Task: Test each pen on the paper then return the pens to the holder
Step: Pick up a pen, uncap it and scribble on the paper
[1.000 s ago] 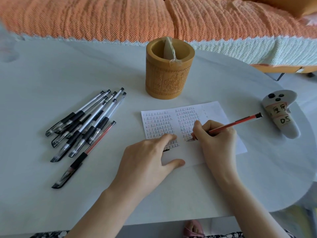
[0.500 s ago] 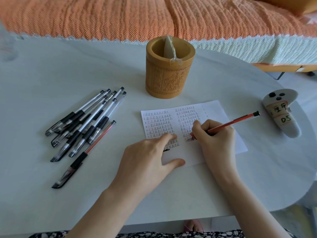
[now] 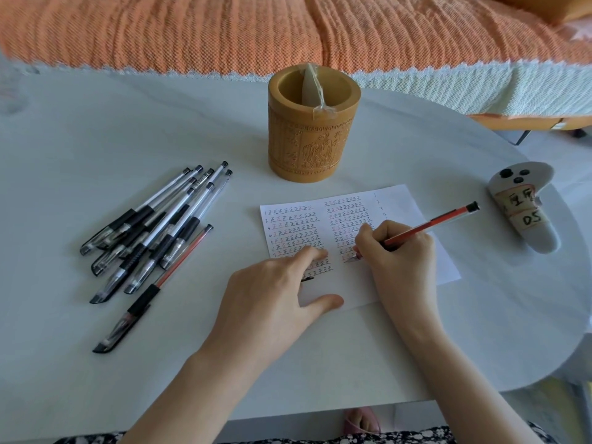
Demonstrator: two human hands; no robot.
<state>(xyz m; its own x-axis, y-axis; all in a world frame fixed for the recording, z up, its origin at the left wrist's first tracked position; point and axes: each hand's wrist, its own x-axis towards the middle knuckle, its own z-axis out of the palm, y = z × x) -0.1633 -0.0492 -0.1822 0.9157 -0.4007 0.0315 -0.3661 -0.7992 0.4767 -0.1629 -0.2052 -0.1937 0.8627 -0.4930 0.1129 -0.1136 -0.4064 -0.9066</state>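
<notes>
A white paper with rows of written marks lies in the middle of the white table. My right hand grips a red pen, its tip touching the paper. My left hand presses flat on the paper's left part, fingers spread. A small black pen cap shows at its fingers. Behind the paper stands the carved bamboo holder with a taped card divider inside. Several capped black pens and one capped red pen lie in a loose pile at the left.
A grey handheld controller with taped labels lies at the table's right edge. An orange-covered sofa runs along behind the table. The table's front edge is near my body, with a foot in a pink slipper below.
The red pen's rear end has shifted slightly as my right hand writes on the paper. My left hand stays in place on the sheet.
</notes>
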